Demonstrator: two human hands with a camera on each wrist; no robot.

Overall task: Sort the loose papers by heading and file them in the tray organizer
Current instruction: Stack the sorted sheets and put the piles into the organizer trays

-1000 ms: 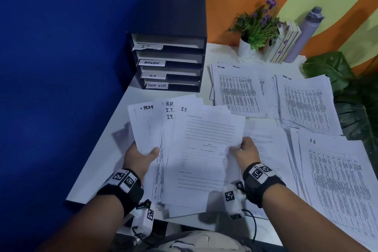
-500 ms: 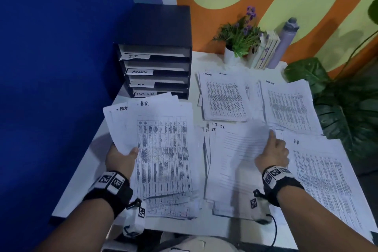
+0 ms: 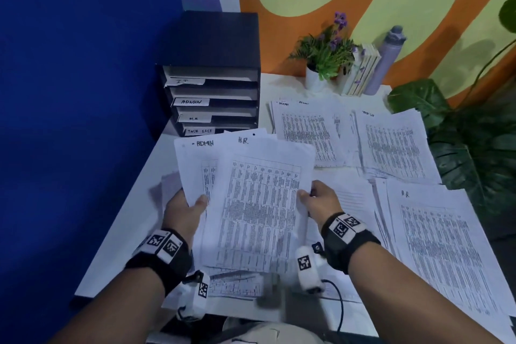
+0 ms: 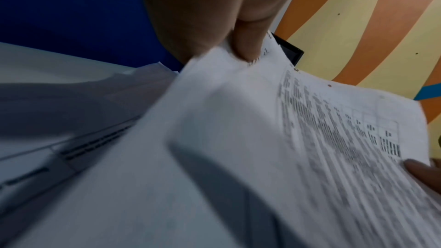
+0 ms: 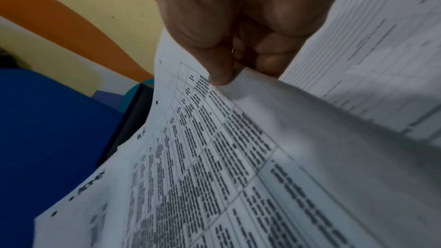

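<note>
Papers pinched at both side edges.

Bare table open along the left edge, beside the blue wall. Tray organizer blocking the far left corner, slots facing forward. Paper piles covering the right half. Potted plant, books and bottle lining the back edge. Large leaves crowding the right side.
</note>
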